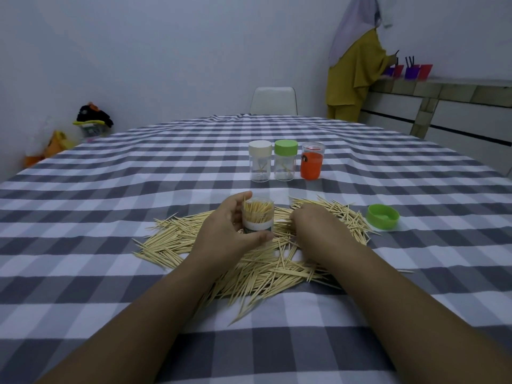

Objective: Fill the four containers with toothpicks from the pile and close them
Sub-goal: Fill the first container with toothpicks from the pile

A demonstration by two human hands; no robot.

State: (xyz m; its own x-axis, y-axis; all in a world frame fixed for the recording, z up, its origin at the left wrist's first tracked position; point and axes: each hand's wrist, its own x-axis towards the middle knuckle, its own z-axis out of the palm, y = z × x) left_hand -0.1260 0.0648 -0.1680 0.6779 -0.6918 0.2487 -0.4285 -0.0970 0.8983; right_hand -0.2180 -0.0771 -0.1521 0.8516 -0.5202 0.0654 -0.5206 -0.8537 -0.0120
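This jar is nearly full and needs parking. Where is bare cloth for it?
Bare cloth lies between the toothpick pile and the three jars, and left of the pile. Crowded: around both hands, and right toward the green lid.

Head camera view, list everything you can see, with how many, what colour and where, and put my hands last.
Toothpick pile: one, pale wood, spread on the cloth near the front.
Open container: one, clear with white label, full of toothpicks, upright over the pile.
Closed containers: three in a row behind the pile, cream lid, green lid, orange with clear lid.
Loose lid: one, green, right of the pile.
Tablecloth: one, grey and white check.
Chair: one, white, at the far end.
Person: one, in yellow, standing at a counter far right.
Left hand: grips the open container.
Right hand: on the pile, fingers hidden.
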